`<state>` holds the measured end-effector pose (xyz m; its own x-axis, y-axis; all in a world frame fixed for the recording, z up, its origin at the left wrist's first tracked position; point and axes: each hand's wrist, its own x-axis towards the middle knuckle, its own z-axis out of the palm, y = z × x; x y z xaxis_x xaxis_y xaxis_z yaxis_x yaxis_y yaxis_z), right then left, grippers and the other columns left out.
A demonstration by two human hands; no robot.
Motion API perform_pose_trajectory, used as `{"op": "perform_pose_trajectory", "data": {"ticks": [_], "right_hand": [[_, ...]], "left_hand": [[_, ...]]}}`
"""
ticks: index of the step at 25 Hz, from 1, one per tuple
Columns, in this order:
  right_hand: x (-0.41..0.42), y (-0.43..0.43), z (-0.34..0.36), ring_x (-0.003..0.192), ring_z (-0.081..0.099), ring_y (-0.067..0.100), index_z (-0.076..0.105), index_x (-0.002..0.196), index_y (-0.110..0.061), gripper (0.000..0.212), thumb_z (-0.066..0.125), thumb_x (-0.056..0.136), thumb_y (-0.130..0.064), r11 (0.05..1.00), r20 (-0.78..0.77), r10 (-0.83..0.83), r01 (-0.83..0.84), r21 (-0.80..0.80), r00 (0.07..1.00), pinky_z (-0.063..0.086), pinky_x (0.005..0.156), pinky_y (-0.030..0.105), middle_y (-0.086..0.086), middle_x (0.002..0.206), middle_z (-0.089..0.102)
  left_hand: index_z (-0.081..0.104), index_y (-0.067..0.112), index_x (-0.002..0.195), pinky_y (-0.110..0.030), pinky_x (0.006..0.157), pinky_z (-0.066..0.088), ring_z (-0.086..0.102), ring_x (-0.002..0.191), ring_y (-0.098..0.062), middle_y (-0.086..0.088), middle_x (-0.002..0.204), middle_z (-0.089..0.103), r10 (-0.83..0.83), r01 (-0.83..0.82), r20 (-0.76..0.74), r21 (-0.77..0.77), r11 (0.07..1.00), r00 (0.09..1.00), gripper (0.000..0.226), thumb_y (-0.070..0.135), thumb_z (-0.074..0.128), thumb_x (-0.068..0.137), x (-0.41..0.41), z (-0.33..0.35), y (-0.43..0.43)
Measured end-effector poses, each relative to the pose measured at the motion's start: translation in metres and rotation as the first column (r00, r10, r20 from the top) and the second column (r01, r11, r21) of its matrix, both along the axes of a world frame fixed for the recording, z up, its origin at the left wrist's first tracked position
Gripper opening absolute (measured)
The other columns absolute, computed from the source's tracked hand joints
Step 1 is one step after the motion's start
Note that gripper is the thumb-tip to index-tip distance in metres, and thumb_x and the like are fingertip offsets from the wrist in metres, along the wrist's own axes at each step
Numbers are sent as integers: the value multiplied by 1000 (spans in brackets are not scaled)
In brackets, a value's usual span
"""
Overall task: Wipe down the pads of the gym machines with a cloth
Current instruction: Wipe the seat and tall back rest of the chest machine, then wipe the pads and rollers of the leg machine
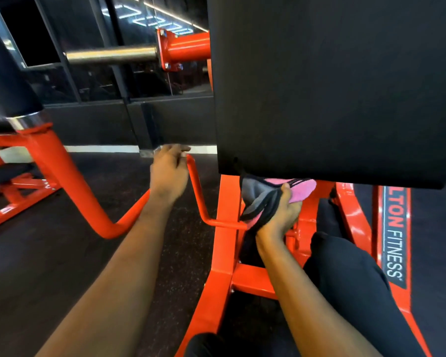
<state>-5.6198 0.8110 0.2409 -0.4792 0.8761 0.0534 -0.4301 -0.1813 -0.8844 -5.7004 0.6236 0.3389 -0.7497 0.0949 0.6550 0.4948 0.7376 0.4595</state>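
A large black pad (332, 86) of an orange gym machine fills the upper right of the head view. Just under its lower edge, my right hand (278, 215) grips a pink and grey cloth (265, 197) with dark stripes; the cloth touches the pad's bottom edge. My left hand (169, 171) is out to the left, its fingers curled by the top of a thin orange handle bar (198, 191); whether they close round it is unclear.
The orange frame (224, 253) runs down under the pad, with a knee in black (345, 274) beside it. A steel weight peg (111, 55) juts out at the upper left. Another orange machine with a black roller pad (8, 81) stands at the left on dark rubber floor.
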Motion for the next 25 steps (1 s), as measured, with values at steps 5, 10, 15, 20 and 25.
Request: {"op": "perform_pose_trajectory", "data": {"ticks": [5,10,15,20,25], "right_hand": [[43,5,8,115,55,22,49,144,-16,74,74,77,-35,797,135,-36,-53,602,990,44,100,32,13,127,55],[96,28,34,133,31,-7,9,158,-14,120,90,69,-20,653,164,192,-251,715,968,26,104,2,-8,150,23],[180,74,69,102,61,-1,-3,159,-19,113,77,82,2,805,85,274,-277,524,958,51,90,14,10,146,41],[257,130,116,83,64,13,68,96,-37,36,77,62,-29,744,176,21,-133,654,984,60,83,49,-6,91,71],[315,174,163,60,60,-1,78,94,-24,8,77,85,-24,724,198,-142,-35,689,970,46,47,20,-6,79,71]], "left_hand": [[74,20,103,-27,95,47,64,100,-5,14,100,71,-536,520,186,130,844,824,49,58,45,91,52,18,58],[68,24,107,-29,85,48,61,98,-17,1,103,71,-520,557,246,-112,823,818,32,48,72,85,107,35,113],[68,18,104,-19,75,40,63,91,-21,-3,95,72,-615,613,65,-214,760,786,21,12,72,84,171,69,122],[72,17,100,-25,83,47,64,92,-18,1,92,73,-682,670,-85,-136,730,726,15,14,74,86,224,98,140],[60,14,80,-36,65,46,57,76,-28,-4,70,61,-578,587,-131,47,808,805,30,40,75,85,240,88,191]]}}
